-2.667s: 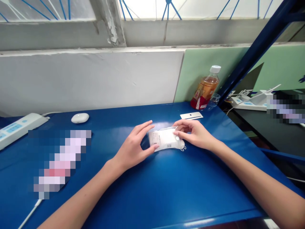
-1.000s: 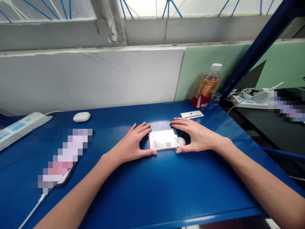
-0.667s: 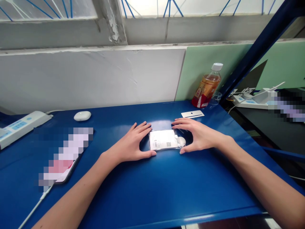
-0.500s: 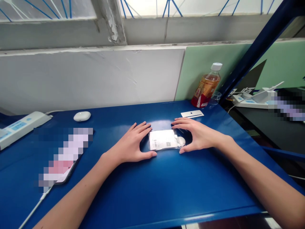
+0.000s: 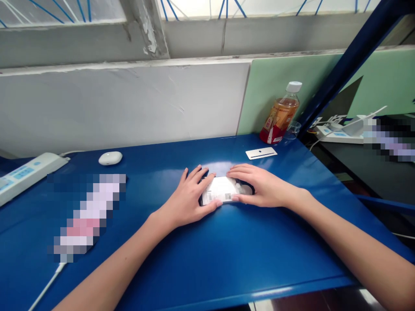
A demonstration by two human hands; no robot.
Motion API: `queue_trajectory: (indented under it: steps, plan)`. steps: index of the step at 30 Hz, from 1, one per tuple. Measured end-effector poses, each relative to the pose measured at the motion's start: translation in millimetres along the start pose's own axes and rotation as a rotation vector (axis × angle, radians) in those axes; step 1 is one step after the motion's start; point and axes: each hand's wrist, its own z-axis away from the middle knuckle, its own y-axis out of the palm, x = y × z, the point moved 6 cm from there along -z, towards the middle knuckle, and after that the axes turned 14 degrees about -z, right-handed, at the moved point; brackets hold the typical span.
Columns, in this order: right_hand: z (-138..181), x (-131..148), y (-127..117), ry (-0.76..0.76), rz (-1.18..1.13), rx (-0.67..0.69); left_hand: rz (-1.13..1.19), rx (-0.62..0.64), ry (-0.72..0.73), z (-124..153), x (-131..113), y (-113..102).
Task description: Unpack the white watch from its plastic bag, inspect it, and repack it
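Observation:
A small white packet in a clear plastic bag [image 5: 218, 192] lies on the blue table [image 5: 207, 259], near its middle. My left hand [image 5: 189, 196] grips its left end, thumb at the near edge and fingers curled over the far edge. My right hand [image 5: 259, 188] covers its right end, with fingers laid across the top and thumb at the near edge. Much of the packet's right side is hidden under those fingers.
A bottle of amber drink [image 5: 280, 116] stands at the back right, with a white card [image 5: 261, 153] lying in front of it. A white earbud case [image 5: 110, 158], a power strip [image 5: 22, 175] and a phone on a cable [image 5: 86, 211] lie to the left. A blue shelf post [image 5: 340, 65] rises on the right.
Both hands have closed in from the sides of the packet. Their fingers now overlap it, where before they only framed it. The packet has tilted slightly.

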Motion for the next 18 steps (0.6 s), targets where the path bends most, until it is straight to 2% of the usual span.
queue_trajectory:
  steps: [18]
  plan:
    - [2.3,-0.5,15.1,0.017,0.118,0.057,0.009,0.003,0.002,-0.8,0.7,-0.2]
